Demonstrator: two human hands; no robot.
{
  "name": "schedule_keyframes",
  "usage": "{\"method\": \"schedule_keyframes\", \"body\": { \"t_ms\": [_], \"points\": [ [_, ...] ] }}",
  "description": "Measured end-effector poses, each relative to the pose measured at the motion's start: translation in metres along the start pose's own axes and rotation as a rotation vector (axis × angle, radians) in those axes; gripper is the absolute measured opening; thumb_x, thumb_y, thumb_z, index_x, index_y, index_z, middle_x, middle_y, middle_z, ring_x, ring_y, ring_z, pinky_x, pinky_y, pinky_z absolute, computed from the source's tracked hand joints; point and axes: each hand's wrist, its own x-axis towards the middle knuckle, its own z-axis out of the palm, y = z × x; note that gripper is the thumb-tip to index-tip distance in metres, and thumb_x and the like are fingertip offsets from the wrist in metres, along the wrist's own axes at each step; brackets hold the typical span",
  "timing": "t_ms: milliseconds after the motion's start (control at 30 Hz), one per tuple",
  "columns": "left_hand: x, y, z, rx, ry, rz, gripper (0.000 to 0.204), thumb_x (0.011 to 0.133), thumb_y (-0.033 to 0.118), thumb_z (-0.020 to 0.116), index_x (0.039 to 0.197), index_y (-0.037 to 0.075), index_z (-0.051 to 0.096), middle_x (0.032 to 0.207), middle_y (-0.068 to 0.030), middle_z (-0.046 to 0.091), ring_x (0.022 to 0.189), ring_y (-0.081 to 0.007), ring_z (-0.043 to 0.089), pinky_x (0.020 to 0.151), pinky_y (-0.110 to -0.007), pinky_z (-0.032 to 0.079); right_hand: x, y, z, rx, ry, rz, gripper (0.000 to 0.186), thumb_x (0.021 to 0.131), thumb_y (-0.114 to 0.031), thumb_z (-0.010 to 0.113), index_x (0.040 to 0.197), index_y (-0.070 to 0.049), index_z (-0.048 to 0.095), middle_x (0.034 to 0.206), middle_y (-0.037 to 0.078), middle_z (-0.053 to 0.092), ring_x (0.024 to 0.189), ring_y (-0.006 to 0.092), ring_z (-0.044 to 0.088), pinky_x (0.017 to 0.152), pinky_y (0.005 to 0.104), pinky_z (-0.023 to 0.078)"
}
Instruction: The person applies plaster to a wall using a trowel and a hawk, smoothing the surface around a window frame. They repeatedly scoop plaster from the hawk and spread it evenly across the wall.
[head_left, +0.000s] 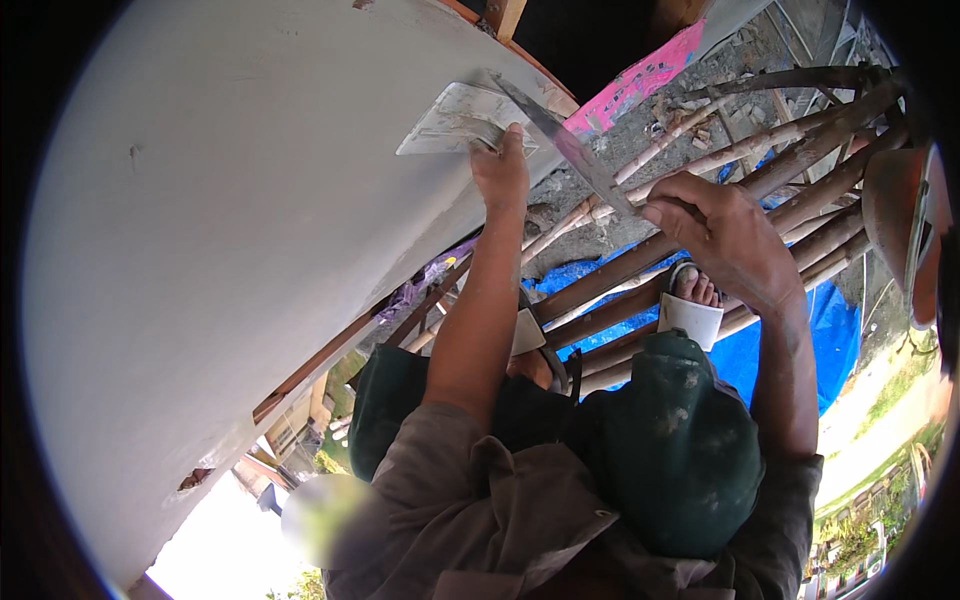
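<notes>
A bare left hand [498, 172] is closed round the grey handle of a flat, white, four-sided plastering float [440, 128], its thumb laid along the far side of the grip. The float is in front of the far right part of a broad, smooth, grey-white wall [220, 210]; whether its underside touches the wall cannot be told. The bare right hand [728, 238] pinches the near right end of a long, narrow, grey metal blade [570, 148] between thumb and bent fingers. The blade slants away to the far left, and its far end crosses in front of the float's right edge; whether the two touch is unclear.

Just right of the blade's far part, a bright pink strip with worn patches [640, 80] runs along the wall's edge. Below the hands, round brown wooden poles [620, 310] lie side by side, and a foot in a sandal [692, 290] rests on them, left of the right forearm. A crumpled blue sheet [830, 340] spreads under the poles. Nearest are the person's dark green trousers [690, 460] and grey-brown shirt [500, 520]. At the far right is a rounded reddish-brown object [890, 205], its kind unclear.
</notes>
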Motion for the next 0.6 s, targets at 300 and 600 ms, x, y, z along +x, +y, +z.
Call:
{"method": "schedule_keyframes", "body": {
  "t_ms": [300, 600],
  "points": [
    [-0.006, 0.013, -0.006, -0.084, 0.005, 0.001, 0.044, 0.089, 0.018, 0.068, 0.118, -0.011, 0.051, 0.105, -0.0194, 0.066, 0.096, -0.0257, 0.063, 0.087, -0.035, 0.048, -0.09, 0.068, -0.002, 0.153, 0.153, 0.454, 0.025, 0.094, -0.021, 0.062, 0.103, 0.002, 0.067, 0.08, 0.016, 0.067, 0.072, 0.0224, 0.062, 0.07, 0.0357, 0.049],
    [-0.02, 0.086, -0.047, -0.024, 0.008, -0.046, 0.041, 0.09, 0.03, 0.069, 0.113, -0.002, 0.056, 0.097, -0.0081, 0.064, 0.083, -0.0145, 0.062, 0.071, -0.03, 0.053, -0.105, 0.096, 0.015, 0.305, 0.116, 0.476, 0.03, 0.094, -0.024, 0.061, 0.105, 0.003, 0.066, 0.083, 0.015, 0.067, 0.075, 0.0208, 0.061, 0.072, 0.0356, 0.049]
  ]
}}
